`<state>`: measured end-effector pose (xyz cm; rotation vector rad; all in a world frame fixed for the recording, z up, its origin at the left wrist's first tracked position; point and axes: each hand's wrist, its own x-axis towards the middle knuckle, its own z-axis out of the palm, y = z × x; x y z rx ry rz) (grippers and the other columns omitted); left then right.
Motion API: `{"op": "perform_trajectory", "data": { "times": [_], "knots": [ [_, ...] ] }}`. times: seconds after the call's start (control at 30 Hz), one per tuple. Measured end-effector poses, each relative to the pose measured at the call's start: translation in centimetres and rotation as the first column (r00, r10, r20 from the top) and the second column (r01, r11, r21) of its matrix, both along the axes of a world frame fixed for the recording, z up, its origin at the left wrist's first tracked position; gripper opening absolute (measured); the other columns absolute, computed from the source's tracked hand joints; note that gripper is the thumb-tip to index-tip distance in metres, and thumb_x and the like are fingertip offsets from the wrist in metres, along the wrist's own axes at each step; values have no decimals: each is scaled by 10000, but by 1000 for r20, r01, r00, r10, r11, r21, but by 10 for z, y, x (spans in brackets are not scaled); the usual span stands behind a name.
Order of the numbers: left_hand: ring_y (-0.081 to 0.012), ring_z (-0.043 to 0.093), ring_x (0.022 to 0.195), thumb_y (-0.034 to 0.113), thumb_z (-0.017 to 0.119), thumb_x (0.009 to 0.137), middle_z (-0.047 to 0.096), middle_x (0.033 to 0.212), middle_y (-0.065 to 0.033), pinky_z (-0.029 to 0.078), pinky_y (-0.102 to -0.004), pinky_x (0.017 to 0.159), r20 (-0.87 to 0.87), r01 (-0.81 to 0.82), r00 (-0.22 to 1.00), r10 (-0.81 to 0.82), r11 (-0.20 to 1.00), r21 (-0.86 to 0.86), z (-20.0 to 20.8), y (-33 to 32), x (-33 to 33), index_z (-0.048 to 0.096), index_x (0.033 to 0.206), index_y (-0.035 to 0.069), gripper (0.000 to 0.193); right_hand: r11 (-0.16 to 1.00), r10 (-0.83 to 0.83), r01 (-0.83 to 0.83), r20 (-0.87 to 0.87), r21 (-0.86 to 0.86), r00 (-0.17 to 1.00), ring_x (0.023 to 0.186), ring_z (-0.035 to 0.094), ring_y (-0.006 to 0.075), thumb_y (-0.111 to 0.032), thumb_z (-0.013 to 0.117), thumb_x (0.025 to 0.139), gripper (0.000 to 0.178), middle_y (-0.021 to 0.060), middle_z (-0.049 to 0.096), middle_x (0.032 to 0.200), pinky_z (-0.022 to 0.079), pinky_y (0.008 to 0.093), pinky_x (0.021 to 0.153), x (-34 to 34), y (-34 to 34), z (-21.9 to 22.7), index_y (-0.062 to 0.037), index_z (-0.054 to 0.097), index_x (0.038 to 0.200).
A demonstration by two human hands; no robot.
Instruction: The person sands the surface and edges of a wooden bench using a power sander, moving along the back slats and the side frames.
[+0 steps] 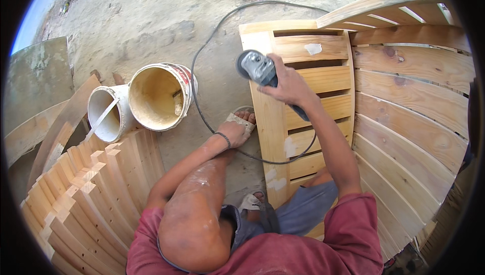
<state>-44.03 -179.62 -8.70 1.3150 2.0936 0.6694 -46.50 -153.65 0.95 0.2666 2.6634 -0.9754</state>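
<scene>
My right hand [290, 83] is wrapped round an angle grinder [258, 69] with a silver-grey head, a dark body and a dark disc. The tool is above the pale side rail of a slatted wooden bench seat [267, 108]. Whether the disc touches the wood I cannot tell. My left hand [232, 133] is low beside my left foot, against the whitish sandal [242, 123]; its fingers are mostly hidden. A black power cord [194, 78] loops over the ground, passes by the left wrist and curves across the seat slats.
A curved slatted backrest [404, 98] rises on the right. Two dirty buckets [160, 98] stand on the ground at left, a pale strip resting in the smaller white bucket [106, 113]. Stacked wooden pieces [96, 189] fill the lower left, near curved boards [60, 123].
</scene>
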Motion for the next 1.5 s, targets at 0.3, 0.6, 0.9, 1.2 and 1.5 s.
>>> {"op": "perform_trajectory", "data": {
  "times": [0.3, 0.6, 0.9, 1.2, 1.5],
  "knots": [
    [-392, 426, 1394, 260, 384, 954, 417, 1501, -267, 378, -460, 1141, 342, 339, 925, -167, 770, -540, 103, 26, -41, 312, 1518, 41, 610, 996, -47, 49, -33, 74, 998, 1083, 645, 508, -533, 754, 798, 967, 352, 652, 1141, 505, 525, 960, -81, 27, 0, -111, 245, 1504],
    [-416, 687, 926, 376, 569, 927, 703, 983, -262, 540, -495, 833, 211, 177, 973, -88, 876, -448, 20, -10, -6, 664, 1043, -7, 411, 989, -144, 146, 94, -12, 985, 1064, 646, 502, -544, 742, 813, 977, 376, 639, 1119, 507, 509, 943, -70, -2, 1, -73, 228, 1498],
    [-430, 689, 882, 376, 579, 925, 706, 925, -271, 541, -511, 815, 192, 194, 973, -125, 893, -405, 12, -10, -4, 688, 961, -2, 395, 930, -367, 366, 4, 36, 930, 1061, 646, 510, -492, 769, 792, 928, 347, 663, 1098, 517, 531, 931, 14, 31, 3, -96, 266, 1464],
    [-423, 692, 865, 400, 575, 931, 711, 901, -258, 545, -508, 807, 191, 217, 971, -145, 870, -443, 15, -7, -7, 703, 946, 5, 415, 822, -564, 567, -70, 44, 823, 1156, 620, 491, -494, 776, 809, 961, 348, 611, 1241, 488, 485, 1010, 40, 102, 3, -96, 244, 1505],
    [-435, 685, 909, 422, 560, 947, 711, 950, -258, 539, -512, 821, 241, 336, 940, -243, 787, -517, 15, 3, -16, 675, 994, 11, 429, 731, -660, 679, -187, 64, 728, 1230, 573, 476, -510, 789, 773, 1009, 346, 575, 1300, 458, 470, 1048, 64, 166, 0, -50, 271, 1506]
  ]
}}
